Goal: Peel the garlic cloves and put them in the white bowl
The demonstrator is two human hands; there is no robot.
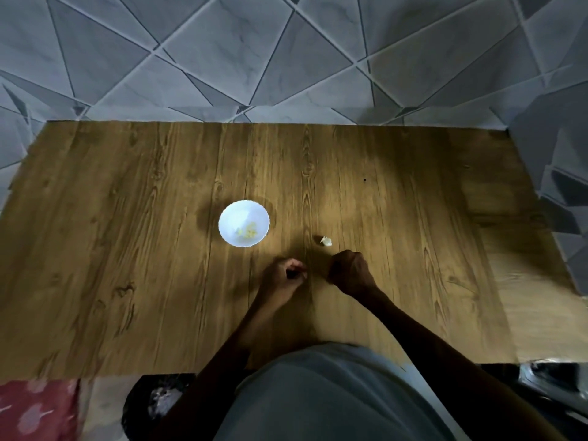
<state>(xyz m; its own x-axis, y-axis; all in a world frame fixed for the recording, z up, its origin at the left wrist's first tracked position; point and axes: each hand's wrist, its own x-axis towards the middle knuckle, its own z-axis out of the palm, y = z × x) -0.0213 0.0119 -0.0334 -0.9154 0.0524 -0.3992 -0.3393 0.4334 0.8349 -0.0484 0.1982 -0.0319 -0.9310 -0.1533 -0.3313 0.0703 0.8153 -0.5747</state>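
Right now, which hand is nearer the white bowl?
Left. The left hand is right of the white bowl, closer to the person; the right hand lies farther right, beyond the left one.

A wood-grain desk fills the middle of the view, with a small dark speck on it toward 1 o'clock. Grey tiles cut into angular shapes run from 9 round through 12 to 3 o'clock. At 8 o'clock lies a red cloth with pale marks. A black round object sits at 7 o'clock, too blurred to identify. Something shiny and metallic shows at 4 o'clock.
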